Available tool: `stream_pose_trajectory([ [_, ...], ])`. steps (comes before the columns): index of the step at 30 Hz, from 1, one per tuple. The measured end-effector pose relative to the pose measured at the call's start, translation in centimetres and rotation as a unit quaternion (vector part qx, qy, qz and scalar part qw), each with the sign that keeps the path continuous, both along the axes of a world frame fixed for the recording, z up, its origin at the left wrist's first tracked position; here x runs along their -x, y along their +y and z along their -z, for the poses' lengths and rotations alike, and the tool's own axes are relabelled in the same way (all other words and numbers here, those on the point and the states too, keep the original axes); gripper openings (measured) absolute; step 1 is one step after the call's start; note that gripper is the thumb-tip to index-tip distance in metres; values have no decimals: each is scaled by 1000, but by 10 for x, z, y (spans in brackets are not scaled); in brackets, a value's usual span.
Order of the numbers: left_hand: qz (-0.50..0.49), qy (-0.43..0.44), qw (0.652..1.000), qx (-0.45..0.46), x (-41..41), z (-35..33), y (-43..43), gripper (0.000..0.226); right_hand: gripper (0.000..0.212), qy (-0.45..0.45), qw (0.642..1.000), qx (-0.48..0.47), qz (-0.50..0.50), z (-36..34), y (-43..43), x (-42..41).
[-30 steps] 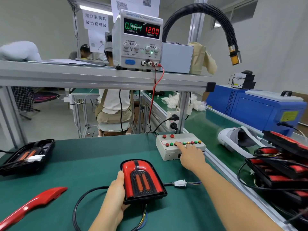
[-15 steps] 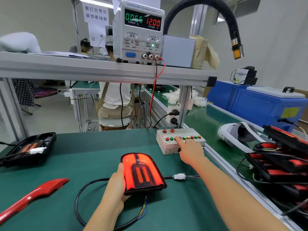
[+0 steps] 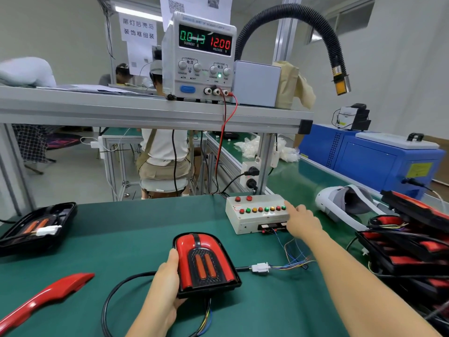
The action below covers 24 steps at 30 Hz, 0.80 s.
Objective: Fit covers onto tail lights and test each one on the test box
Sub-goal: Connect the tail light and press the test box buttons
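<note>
At lower centre the left hand (image 3: 165,285) is steadying the tail light (image 3: 206,266) face-up for checking on the surface (image 3: 121,239), grip wrapping its left edge, while the right hand (image 3: 303,221), grip empty, is stretching one finger to the test box (image 3: 255,220) buttons.

I read 12.00 VOLTAGE V and CURRENT A on the power supply (image 3: 199,59); left of it, a sign (image 3: 138,30) says 尾灯后壳与装饰框组装.
</note>
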<state>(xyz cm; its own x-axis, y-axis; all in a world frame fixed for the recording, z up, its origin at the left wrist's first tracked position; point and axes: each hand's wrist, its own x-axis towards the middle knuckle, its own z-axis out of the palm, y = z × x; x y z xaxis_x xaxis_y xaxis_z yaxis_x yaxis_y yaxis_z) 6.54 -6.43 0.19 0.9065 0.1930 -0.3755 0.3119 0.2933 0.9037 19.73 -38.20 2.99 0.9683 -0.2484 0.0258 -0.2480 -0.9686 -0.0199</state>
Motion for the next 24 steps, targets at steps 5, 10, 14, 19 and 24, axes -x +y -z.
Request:
stream_pose_trajectory([
  [5,1,4,1000,-1,0,-1,-1,47,65,10,1000,18,-2,1,-1,-1],
  [10,3,4,1000,2,1,-2,-1,46,63,7,1000,25,-3,2,-2,-2],
  [14,4,18,1000,20,1,-2,-1,47,61,6,998,64,-4,0,-1,-5],
  [19,4,20,1000,23,1,-1,0,51,61,0,994,107,-5,2,1,-5],
  [24,0,21,1000,14,0,0,0,49,62,1,995,102,6,6,5,0],
])
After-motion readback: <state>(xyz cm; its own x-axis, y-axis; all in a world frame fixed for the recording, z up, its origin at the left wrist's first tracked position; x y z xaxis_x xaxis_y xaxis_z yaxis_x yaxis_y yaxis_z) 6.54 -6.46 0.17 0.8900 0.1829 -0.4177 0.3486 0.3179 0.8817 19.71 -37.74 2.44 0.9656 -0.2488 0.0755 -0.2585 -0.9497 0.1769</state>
